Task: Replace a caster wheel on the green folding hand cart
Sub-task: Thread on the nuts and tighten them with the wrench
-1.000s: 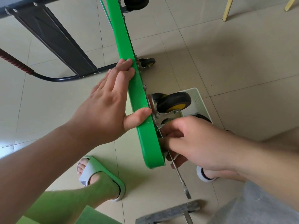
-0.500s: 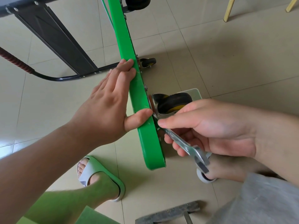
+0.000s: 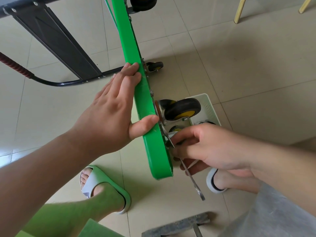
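The green cart deck (image 3: 135, 69) stands on edge, running from the top centre down to the lower middle. My left hand (image 3: 109, 115) grips it, straight fingers on its left face and thumb across the edge. A black caster wheel with a yellow hub (image 3: 183, 109) sticks out on a metal bracket to the deck's right. Just below it my right hand (image 3: 205, 147) grips a silver wrench (image 3: 193, 180) whose head sits at the bracket's plate beside the deck. The wrench handle points down and to the right.
A white perforated basket (image 3: 209, 106) lies on the tiled floor behind the caster, with another wheel (image 3: 177, 128) in it. The cart's black handle frame (image 3: 56, 82) lies at left. More casters (image 3: 154, 65) (image 3: 143, 3) sit higher up. My sandalled feet (image 3: 104, 187) (image 3: 215, 182) flank the deck's end.
My right hand swung the wrench handle from pointing out to the right back down, with its head at the bracket. My left hand kept its hold on the deck.
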Demonstrator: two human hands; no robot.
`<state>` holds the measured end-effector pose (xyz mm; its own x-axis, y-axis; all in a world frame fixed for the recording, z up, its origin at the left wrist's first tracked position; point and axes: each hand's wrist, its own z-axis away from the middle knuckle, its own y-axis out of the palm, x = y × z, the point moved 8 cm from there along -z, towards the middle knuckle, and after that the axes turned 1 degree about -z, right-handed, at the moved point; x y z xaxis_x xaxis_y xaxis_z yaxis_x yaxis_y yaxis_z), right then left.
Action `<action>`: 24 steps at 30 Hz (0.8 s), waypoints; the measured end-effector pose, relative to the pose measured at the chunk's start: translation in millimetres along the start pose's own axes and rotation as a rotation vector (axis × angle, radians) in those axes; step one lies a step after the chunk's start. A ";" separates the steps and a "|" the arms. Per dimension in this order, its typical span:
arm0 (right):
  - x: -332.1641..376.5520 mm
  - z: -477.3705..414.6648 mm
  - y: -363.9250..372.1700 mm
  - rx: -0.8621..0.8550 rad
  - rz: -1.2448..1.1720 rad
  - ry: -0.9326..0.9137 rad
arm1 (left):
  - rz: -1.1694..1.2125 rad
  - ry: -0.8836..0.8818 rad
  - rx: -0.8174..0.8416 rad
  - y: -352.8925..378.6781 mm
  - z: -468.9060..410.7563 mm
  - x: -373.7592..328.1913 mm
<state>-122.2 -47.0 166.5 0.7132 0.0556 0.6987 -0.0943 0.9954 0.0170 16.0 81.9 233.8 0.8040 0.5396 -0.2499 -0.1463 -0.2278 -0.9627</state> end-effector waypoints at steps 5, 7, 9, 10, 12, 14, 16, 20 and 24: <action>8.3 -4.6 9.0 0.010 0.029 -0.101 | 0.000 -0.002 0.000 -0.7 0.9 0.3; 13.8 0.2 12.1 0.016 0.075 -0.133 | -0.001 -0.003 0.001 -0.6 0.5 0.7; 21.3 5.7 14.2 0.021 0.145 -0.153 | -0.004 -0.003 0.001 -0.3 0.3 1.1; 25.0 8.0 14.7 0.020 0.193 -0.162 | -0.005 -0.002 0.001 -0.2 0.3 1.0; 32.0 11.2 14.1 0.008 0.268 -0.172 | -0.010 0.002 0.000 -0.1 0.1 0.7; 35.7 11.4 11.1 0.013 0.230 -0.152 | -0.013 0.003 0.000 -0.2 0.0 0.9; 35.9 12.2 8.4 0.044 0.017 -0.081 | -0.012 0.004 -0.002 -0.4 0.1 1.1; 38.3 13.9 11.8 0.093 -0.209 -0.007 | -0.010 0.005 -0.002 0.0 0.4 0.6; 33.9 17.6 7.8 0.097 -0.223 0.014 | -0.012 0.017 -0.008 -0.6 0.2 -0.5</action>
<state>-111.0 -38.8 202.9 0.7336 -0.1632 0.6597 0.0012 0.9710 0.2390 15.6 81.9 234.4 0.8152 0.5286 -0.2367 -0.1324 -0.2277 -0.9647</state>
